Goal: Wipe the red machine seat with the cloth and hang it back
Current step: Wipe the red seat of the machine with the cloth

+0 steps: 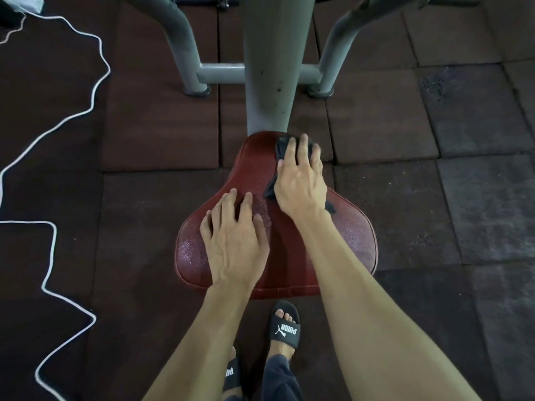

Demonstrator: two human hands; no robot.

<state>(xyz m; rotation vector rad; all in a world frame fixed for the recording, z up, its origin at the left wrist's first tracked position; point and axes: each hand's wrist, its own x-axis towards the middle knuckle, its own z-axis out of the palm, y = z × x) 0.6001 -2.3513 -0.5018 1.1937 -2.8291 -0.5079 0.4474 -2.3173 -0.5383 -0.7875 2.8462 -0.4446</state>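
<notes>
On the red seat point(289, 256), the left hand point(236, 241) lay flat, fingers spread, empty. Toward the seat's narrow far end, the right hand point(301, 180) pressed the dark cloth point(282, 146) down; firm overlapping strokes would probably serve best.

Dim overall, flat indoor light, no hard shadows. Speckled sheen on textured red padded machine seat point(351, 227), strongest just beside left hand point(234, 241) and right of right hand point(301, 180). Slight motion blur on right fingertips point(304, 138) and crumpled black cloth point(282, 146) under them. Dark rubber floor tiles point(477, 198) far left of left hand nearly black. Wide-angle bending of grey metal frame tubes point(269, 68) beyond the hands.
</notes>
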